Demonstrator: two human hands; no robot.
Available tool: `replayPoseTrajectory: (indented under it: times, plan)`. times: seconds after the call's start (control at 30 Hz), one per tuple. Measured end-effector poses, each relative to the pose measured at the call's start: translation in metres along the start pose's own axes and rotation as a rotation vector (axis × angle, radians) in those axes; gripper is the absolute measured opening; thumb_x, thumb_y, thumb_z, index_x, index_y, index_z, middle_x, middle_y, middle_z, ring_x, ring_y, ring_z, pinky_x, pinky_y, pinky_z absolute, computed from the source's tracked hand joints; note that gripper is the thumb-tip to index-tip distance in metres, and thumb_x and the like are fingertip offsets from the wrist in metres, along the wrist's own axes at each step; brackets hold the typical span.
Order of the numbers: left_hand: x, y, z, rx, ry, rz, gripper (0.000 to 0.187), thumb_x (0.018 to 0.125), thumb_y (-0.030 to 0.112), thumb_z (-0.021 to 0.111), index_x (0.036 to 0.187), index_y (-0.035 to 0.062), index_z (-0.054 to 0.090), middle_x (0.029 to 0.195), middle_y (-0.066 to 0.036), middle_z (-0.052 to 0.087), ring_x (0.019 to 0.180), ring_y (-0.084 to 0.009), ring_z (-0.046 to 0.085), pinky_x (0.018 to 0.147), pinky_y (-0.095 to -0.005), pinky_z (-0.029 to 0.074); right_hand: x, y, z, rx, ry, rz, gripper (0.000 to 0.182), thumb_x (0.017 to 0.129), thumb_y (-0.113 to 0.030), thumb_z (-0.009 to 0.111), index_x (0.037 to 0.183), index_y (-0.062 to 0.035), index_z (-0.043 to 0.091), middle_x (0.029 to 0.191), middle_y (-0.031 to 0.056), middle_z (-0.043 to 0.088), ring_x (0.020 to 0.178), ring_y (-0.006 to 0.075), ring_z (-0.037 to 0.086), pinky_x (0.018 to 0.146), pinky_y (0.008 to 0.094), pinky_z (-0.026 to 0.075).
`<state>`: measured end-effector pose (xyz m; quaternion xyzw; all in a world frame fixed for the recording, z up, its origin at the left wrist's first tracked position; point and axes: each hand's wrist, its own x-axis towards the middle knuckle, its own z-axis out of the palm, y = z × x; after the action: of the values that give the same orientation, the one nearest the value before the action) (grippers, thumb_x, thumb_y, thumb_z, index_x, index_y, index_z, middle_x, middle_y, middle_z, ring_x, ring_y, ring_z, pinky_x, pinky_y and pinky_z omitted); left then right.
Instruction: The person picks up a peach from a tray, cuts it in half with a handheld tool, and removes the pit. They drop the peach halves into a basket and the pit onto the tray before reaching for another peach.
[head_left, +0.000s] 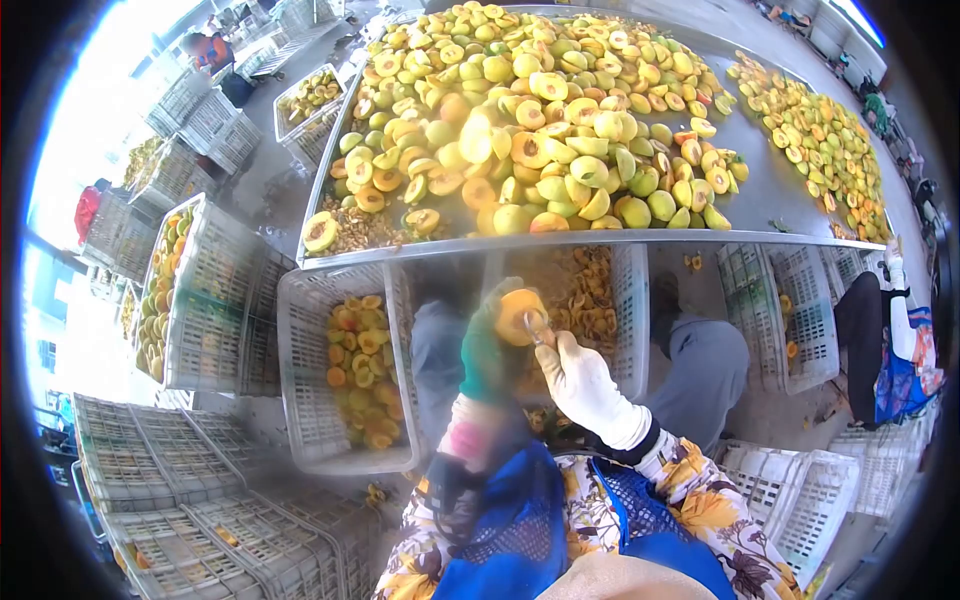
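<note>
In the head view my left hand (483,345), in a green glove, has its fingers wrapped round a peach half (517,317) with the cut face turned up. My right hand (588,388), in a white glove, grips a small metal pitting tool (537,328). Its tip meets the middle of the cut face; the handle is mostly hidden in the fingers. Below both hands stands a crate of peach scraps (590,295) between my knees. Halved peaches (590,170) lie heaped on the metal table (758,180) just beyond.
A white crate (300,400) with peach halves stands at my left. Stacked crates (170,470) fill the lower left, and another crate (800,340) is under the table at right. A second peach pile (820,140) lies on the table's right. A person (895,350) sits far right.
</note>
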<state>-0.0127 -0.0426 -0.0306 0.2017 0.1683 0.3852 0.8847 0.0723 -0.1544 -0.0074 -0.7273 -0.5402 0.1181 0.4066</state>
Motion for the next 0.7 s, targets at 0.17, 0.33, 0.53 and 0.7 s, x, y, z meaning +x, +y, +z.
replayPoseTrajectory:
  times: [0.17, 0.33, 0.53, 0.7]
  plan:
    - [-0.002, -0.006, -0.007, 0.285, 0.045, 0.128, 0.034, 0.094, 0.025, 0.051, 0.116, -0.0005, 0.053, 0.1, -0.015, 0.059, 0.081, -0.0235, 0.06, 0.072, -0.0353, 0.051, 0.0, 0.007, 0.005, 0.078, -0.049, 0.036, 0.017, 0.094, -0.014, 0.054, 0.087, -0.0007, 0.048, 0.062, 0.0259, 0.053, 0.059, 0.0453, 0.056, 0.047, 0.0461, 0.041]
    - [0.003, -0.019, 0.008, 0.547, 0.333, 0.351, 0.018, 0.093, 0.015, 0.055, 0.098, -0.0007, 0.062, 0.081, -0.005, 0.061, 0.066, -0.0132, 0.055, 0.06, -0.026, 0.046, -0.002, 0.023, 0.024, 0.418, -0.215, 0.249, 0.029, 0.1, -0.03, 0.046, 0.088, -0.0032, 0.05, 0.055, 0.0112, 0.052, 0.042, 0.0261, 0.052, 0.037, 0.036, 0.038]
    - [0.014, -0.004, -0.021, 0.796, 0.185, 0.145, 0.021, 0.094, 0.018, 0.056, 0.103, 0.0011, 0.065, 0.09, -0.005, 0.067, 0.077, -0.0118, 0.06, 0.069, -0.0227, 0.048, 0.019, 0.02, 0.008, 1.137, -0.697, 0.82, 0.043, 0.099, -0.049, 0.041, 0.091, -0.0073, 0.052, 0.054, -0.0047, 0.036, 0.037, 0.0049, 0.034, 0.033, 0.0232, 0.025]
    - [0.032, -0.009, -0.053, 0.493, 0.173, 0.298, 0.029, 0.094, 0.028, 0.056, 0.103, 0.0015, 0.064, 0.087, -0.008, 0.067, 0.074, -0.0141, 0.062, 0.067, -0.0268, 0.051, 0.008, 0.017, 0.008, 1.796, -0.769, 0.908, 0.045, 0.099, -0.049, 0.041, 0.093, -0.0068, 0.053, 0.053, -0.008, 0.031, 0.036, 0.003, 0.026, 0.032, 0.0198, 0.02]
